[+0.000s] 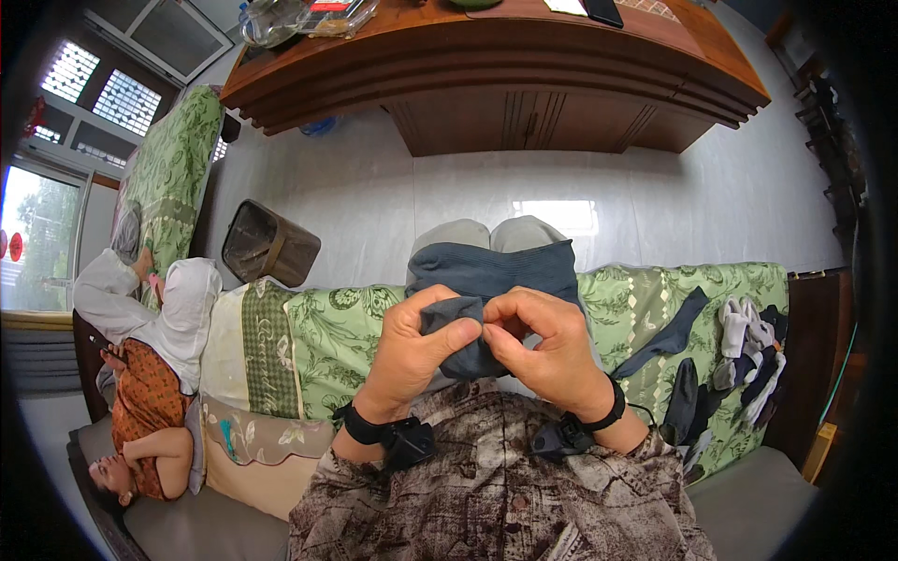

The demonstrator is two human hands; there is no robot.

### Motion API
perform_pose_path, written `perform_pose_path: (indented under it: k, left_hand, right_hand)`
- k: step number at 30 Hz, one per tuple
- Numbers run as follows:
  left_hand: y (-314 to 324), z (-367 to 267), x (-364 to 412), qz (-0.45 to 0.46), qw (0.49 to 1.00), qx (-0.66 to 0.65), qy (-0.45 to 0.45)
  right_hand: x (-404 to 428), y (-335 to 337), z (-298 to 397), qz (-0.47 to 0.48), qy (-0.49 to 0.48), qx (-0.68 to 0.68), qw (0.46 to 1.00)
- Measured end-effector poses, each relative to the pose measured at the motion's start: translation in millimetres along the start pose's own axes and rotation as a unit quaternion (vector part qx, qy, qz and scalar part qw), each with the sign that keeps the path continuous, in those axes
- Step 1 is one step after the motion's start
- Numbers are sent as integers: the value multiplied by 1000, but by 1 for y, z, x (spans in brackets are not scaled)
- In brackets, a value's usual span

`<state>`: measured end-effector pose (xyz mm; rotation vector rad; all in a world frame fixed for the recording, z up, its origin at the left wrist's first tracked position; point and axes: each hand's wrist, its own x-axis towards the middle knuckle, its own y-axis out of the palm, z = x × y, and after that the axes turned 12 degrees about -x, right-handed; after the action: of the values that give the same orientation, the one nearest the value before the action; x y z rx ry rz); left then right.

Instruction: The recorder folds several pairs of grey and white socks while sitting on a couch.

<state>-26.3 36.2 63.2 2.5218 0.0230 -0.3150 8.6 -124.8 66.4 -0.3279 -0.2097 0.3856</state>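
Note:
A dark grey-blue sock is held up in front of my body. My left hand pinches its upper end between thumb and fingers. The fingertips of my right hand meet at the sock's right edge, close to my left thumb; whether they grip the fabric is hard to tell. Another dark blue-grey knit piece, apparently a sock, lies across my knees just beyond both hands. On the green patterned sofa cover to the right lie a single dark sock, more dark socks and a pile of white and dark socks.
A brown waste bin stands on the tiled floor at the left. Ahead is a large wooden table with a glass jar, a plastic container and a phone on it. Another person reclines on the sofa at the left, holding a phone.

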Motion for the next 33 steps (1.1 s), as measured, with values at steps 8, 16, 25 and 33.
perform_pose_path:
  k: [8,16,25,33]
  left_hand:
    - [1,7,7,4,994,105,12]
    - [-12,7,7,-5,995,-102,-21]
    - [-3,8,10,-35,983,-173,-46]
    - [-3,10,16,-39,991,-129,25]
  right_hand:
    - [4,4,-15,-23,-7,-43,999]
    - [3,-15,-32,88,168,261,946]
    - [2,-4,-43,126,211,402,882]
    - [-9,9,-31,118,174,247,946]
